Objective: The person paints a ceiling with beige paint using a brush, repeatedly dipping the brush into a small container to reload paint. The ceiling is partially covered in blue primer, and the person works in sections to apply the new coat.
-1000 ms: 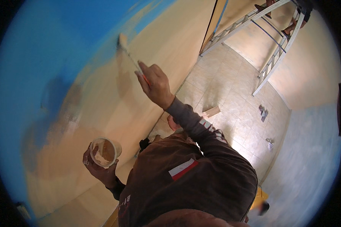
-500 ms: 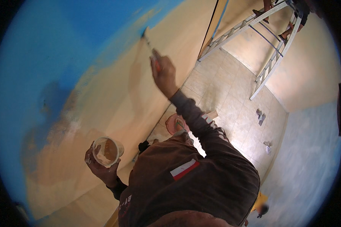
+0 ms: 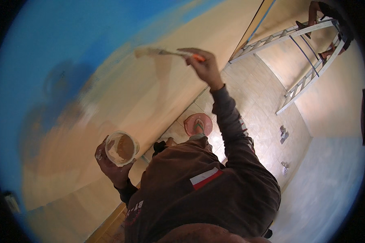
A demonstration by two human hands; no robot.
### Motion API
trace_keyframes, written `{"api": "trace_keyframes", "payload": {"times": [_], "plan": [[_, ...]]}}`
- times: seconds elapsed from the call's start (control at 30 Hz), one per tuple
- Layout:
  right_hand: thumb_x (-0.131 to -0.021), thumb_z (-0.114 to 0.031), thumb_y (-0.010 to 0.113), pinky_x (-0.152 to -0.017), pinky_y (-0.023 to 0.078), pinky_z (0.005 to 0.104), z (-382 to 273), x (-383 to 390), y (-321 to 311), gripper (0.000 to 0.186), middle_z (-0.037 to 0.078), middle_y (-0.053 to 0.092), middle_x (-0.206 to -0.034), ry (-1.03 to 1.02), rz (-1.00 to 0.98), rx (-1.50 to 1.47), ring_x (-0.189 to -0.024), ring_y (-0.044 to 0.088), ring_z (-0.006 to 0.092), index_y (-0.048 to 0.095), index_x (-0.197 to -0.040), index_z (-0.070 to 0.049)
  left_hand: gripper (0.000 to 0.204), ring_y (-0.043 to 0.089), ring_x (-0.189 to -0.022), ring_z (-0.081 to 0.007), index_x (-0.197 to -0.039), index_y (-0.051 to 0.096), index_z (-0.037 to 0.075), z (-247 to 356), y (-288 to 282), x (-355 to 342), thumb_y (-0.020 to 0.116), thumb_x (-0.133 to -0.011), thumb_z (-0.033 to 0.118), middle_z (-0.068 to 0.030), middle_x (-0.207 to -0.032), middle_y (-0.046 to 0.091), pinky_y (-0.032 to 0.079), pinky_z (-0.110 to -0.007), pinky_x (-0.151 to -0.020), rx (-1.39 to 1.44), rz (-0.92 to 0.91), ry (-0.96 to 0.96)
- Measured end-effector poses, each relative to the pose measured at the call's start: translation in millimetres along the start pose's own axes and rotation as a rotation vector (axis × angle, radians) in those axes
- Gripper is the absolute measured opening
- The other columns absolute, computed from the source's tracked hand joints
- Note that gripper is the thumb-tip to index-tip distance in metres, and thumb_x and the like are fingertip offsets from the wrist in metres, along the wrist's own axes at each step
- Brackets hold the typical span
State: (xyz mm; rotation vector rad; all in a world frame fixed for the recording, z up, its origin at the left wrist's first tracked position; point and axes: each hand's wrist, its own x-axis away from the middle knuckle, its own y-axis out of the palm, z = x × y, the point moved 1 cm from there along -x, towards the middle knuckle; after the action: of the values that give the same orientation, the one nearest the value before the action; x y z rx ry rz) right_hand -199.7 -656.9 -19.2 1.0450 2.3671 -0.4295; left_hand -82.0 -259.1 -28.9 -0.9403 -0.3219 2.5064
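My right hand (image 3: 205,67) is closed round the orange-and-white handle of a paintbrush (image 3: 166,52). The brush points left, its pale bristles blurred in front of the wall (image 3: 121,93). Whether the bristles touch the wall I cannot tell. Blue covers the wall's upper left, and cream paint spreads below it with a streaky border. Lower left, my left hand (image 3: 114,170) grips a round whitish tub (image 3: 122,148) from beneath and the side. Brownish-cream paint lies inside the tub, with smears on its inner wall. Dried paint marks the fingers of that hand.
A metal stepladder (image 3: 308,48) stands far right with a person on it, legs and sandals showing. My foot in a green-strapped sandal rests on a round pink stool (image 3: 198,124). Small grey items (image 3: 284,134) lie on the tiled floor (image 3: 259,105). A second wall (image 3: 324,174) rises at right.
My right hand has moved right with the paintbrush, which swung from pointing up at the blue border to pointing left. The tub has shifted slightly up and right in view.
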Motion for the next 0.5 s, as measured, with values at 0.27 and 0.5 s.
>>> {"api": "trace_keyframes", "payload": {"times": [0.27,0.5], "plan": [[-0.099,-0.011,0.060,-0.063,0.047,0.0211,24.5,-17.0,-75.7,0.024,0.002,0.065,-0.078,-0.065,0.434,0.151,-0.072,0.059,0.0075,0.069,-0.116,0.003,0.104,0.053,-0.126,-0.0290,-0.135,0.038,0.005,-6.0,-13.1,18.0,0.099,-0.055,0.033,-0.0179,-0.139,0.050,0.043,-0.045,-0.110,-0.067,-0.049,-0.062],[-0.091,-0.006,0.068,-0.055,0.045,0.0335,25.1,3.3,-3.8,0.024,0.011,0.057,-0.073,-0.281,0.637,0.691,-0.059,0.056,0.0218,0.070,-0.115,-0.001,0.104,0.053,-0.125,-0.0288,-0.135,0.039,0.005,-16.3,-12.1,22.7,0.100,-0.054,0.032,-0.0175,-0.139,0.051,0.044,-0.044,-0.110,0.067,0.006,-0.112]]}}
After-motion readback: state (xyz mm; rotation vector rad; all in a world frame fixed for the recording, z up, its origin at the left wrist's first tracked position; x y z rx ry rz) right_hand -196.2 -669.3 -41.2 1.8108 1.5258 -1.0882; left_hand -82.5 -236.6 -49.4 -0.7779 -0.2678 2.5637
